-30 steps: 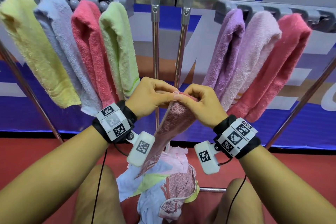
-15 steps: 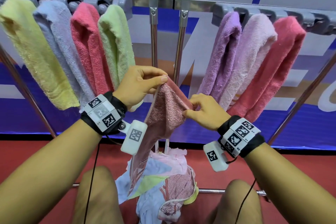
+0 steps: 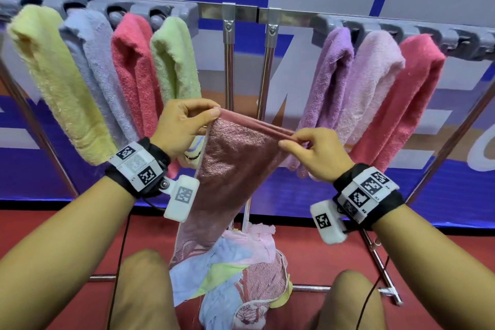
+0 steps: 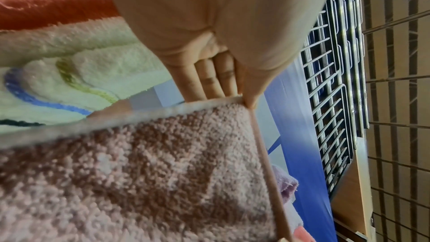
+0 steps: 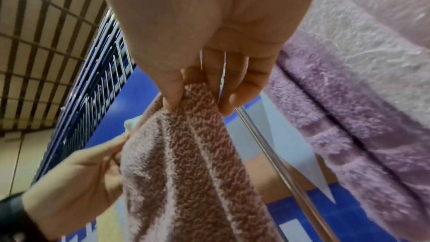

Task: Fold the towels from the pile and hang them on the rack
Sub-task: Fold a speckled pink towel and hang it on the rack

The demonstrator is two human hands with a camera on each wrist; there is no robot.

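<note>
left hand [image 3: 182, 126], right hand [image 3: 316, 154] pinching dusty pink towel [image 3: 230, 169] corners, rack [image 3: 241, 12] behind

We have drawn our left hand [image 3: 184, 126] and right hand [image 3: 317, 154] apart from where they met, stretching the dusty-pink towel's [image 3: 233, 163] top edge taut between them.

Red floor [image 3: 321, 244] down below, with a loose towel pile [image 3: 235, 276] heaped on it between the knees. Rack [image 3: 241, 12] standing on that floor, its low bar [image 3: 310, 288] right behind the pile.
</note>
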